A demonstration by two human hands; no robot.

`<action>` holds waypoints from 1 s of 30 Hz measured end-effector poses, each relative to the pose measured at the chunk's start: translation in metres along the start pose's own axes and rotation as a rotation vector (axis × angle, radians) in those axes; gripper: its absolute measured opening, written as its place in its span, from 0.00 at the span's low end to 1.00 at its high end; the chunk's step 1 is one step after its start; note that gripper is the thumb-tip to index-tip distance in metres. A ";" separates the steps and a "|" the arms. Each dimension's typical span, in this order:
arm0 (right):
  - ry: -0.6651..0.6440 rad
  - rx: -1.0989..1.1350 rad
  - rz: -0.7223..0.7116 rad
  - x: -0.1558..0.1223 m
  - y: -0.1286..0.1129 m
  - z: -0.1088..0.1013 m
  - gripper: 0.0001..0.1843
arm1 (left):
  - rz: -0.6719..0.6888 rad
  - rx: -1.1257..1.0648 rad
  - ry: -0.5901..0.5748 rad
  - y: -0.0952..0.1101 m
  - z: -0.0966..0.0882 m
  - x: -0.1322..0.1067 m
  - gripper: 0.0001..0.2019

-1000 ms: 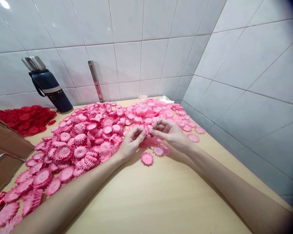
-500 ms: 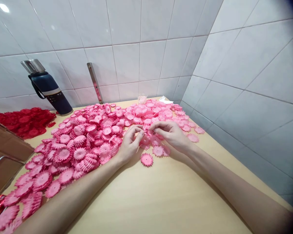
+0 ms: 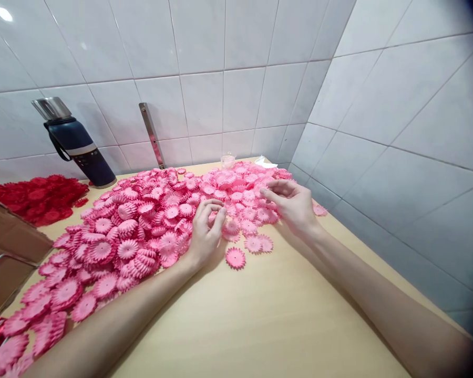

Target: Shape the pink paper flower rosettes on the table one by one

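A large heap of pink scalloped discs (image 3: 128, 248) covers the back and left of the table. My left hand (image 3: 207, 231) is at the heap's right side, its fingers curled in and the thumb close to the index finger. Whatever lies between those fingertips is too small to make out. My right hand (image 3: 294, 205) hovers above the paler discs (image 3: 236, 181), thumb and index finger drawn together; anything in that pinch cannot be made out. Below and between the hands, a single pink disc (image 3: 235, 258) lies flat, with two overlapping discs (image 3: 253, 243) a little behind it.
A pile of red discs (image 3: 43, 197) and a dark blue flask (image 3: 81, 144) stand at the back left. A cardboard box (image 3: 11, 257) is at the left edge. Near the tiled wall are a metal strip (image 3: 152, 135), a small clear cup (image 3: 227, 160) and white paper (image 3: 266, 163).
My hands have come apart from a shared pink piece between their fingertips. The right hand moved right and slightly up; the left shifted slightly left.
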State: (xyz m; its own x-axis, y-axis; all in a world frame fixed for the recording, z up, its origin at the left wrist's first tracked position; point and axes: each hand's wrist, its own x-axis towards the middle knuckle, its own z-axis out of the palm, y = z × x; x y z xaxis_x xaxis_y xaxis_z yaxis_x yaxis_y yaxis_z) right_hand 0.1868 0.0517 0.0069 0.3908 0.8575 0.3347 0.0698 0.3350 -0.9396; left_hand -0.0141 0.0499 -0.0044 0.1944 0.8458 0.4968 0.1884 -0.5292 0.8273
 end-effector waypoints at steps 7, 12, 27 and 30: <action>-0.242 0.015 0.025 -0.019 -0.009 0.017 0.11 | -0.128 -0.166 0.024 -0.005 0.003 0.000 0.07; -0.392 0.053 0.042 -0.029 -0.014 0.023 0.10 | -0.057 -0.048 -0.114 -0.001 0.002 0.000 0.10; -0.453 0.032 0.050 -0.028 -0.013 0.022 0.12 | -0.004 0.044 -0.179 0.001 0.002 0.001 0.08; -0.371 0.025 -0.004 -0.024 -0.009 0.020 0.10 | -0.015 0.075 -0.127 0.002 0.003 -0.001 0.07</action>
State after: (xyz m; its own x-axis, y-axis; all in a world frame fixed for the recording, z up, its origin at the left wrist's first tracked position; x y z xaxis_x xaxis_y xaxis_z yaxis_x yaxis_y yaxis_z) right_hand 0.1585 0.0359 0.0093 0.0313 0.9378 0.3457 0.0462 0.3441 -0.9378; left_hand -0.0114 0.0476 -0.0039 0.3107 0.8411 0.4428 0.2630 -0.5238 0.8102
